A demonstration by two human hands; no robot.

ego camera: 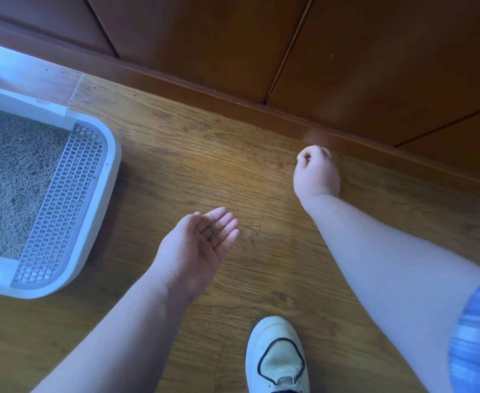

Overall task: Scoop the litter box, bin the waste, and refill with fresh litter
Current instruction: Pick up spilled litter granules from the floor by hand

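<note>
A white litter box (pixel 111 154) sits on the wooden floor at the left, filled with grey litter (pixel 15 171). A perforated grid step (pixel 63 205) lines its right end. My left hand (pixel 196 251) is held palm up to the right of the box, fingers relaxed, with a few dark litter grains (pixel 214 229) lying on the fingers. My right hand (pixel 315 173) hovers low over the floor near the skirting board, fingers curled downward. Whether it pinches a grain is hidden.
A dark wooden skirting board (pixel 261 109) and wood panels run diagonally across the back. Small specks of litter are scattered on the floor (pixel 176 165) near the box and board. My white shoe (pixel 277 355) stands at the bottom centre.
</note>
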